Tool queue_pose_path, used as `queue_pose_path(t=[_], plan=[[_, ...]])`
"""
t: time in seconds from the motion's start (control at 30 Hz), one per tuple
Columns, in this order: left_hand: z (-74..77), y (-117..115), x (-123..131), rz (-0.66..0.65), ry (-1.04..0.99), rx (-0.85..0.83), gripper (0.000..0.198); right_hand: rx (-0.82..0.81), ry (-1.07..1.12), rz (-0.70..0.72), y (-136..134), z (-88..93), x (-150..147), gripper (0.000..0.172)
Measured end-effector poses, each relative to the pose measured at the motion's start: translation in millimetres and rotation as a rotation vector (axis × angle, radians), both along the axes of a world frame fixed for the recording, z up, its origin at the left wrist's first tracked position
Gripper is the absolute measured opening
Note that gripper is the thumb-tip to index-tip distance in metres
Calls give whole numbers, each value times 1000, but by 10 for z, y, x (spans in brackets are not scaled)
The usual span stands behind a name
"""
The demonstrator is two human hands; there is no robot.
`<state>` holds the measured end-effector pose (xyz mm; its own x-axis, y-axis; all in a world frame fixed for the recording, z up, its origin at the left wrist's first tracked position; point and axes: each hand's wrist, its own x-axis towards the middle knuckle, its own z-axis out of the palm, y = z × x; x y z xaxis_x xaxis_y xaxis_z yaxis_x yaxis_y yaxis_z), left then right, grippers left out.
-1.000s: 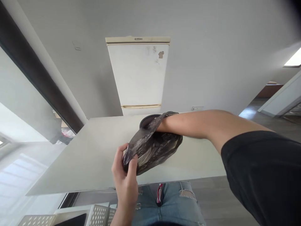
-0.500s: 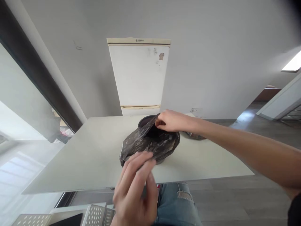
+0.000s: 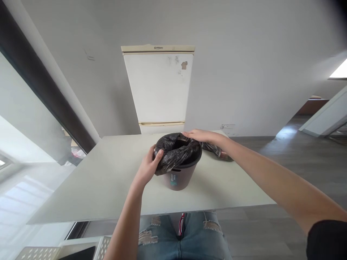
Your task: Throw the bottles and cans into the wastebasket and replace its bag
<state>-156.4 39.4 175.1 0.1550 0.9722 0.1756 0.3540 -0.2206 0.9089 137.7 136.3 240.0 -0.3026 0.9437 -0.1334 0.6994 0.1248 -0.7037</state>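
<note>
A dark brownish trash can (image 3: 182,178) with a teal mark on its front stands upright on the white table (image 3: 108,180). A black trash bag (image 3: 173,156) lies bunched in its mouth and hangs over the left and back of the rim. At the front right, the dark rim shows bare. My left hand (image 3: 149,164) is closed on the bag at the left rim, thumb on top. At the back right rim, my right hand (image 3: 200,135) grips the bag, its fingers partly hidden.
Behind the can, to the right, lies another dark plastic bundle (image 3: 218,151) under my right forearm. A white fridge (image 3: 158,86) stands beyond the table's far edge. Light perforated baskets (image 3: 40,252) sit below at the lower left.
My left hand has moved forward from the near side to the left rim and closed on the bag. The bag, spread over the can before, is now gathered around its mouth.
</note>
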Motion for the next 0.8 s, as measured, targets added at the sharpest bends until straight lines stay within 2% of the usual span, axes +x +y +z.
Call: queue_pose_path(t=[0.07,0.2,0.3,0.4,0.5,0.57,0.7,0.8], plan=[[-64,-53,-53,-68,-18,-17,70,16,83,42,-143,-17,155,62],[-187,-114,-126,-155,-21,-46,82,158,172,108,-448,-36,429,62],[-280,-122,-150,-138,36,-43,94,240,164,154,-566,-137,587,52],[-367,-124,-153,-81,117,-55,101,358,294,125,-590,-374,717,35],[-445,-126,-148,-62,129,-56,100,531,560,-30,-590,-723,785,31],[-487,-125,-149,-49,118,-46,99,589,654,-102,-604,-975,765,32],[-541,-108,-178,-33,117,-44,101,502,660,-202,-657,-1379,598,29],[-548,-86,-221,-49,113,-43,102,359,587,-215,-664,-1490,496,19]])
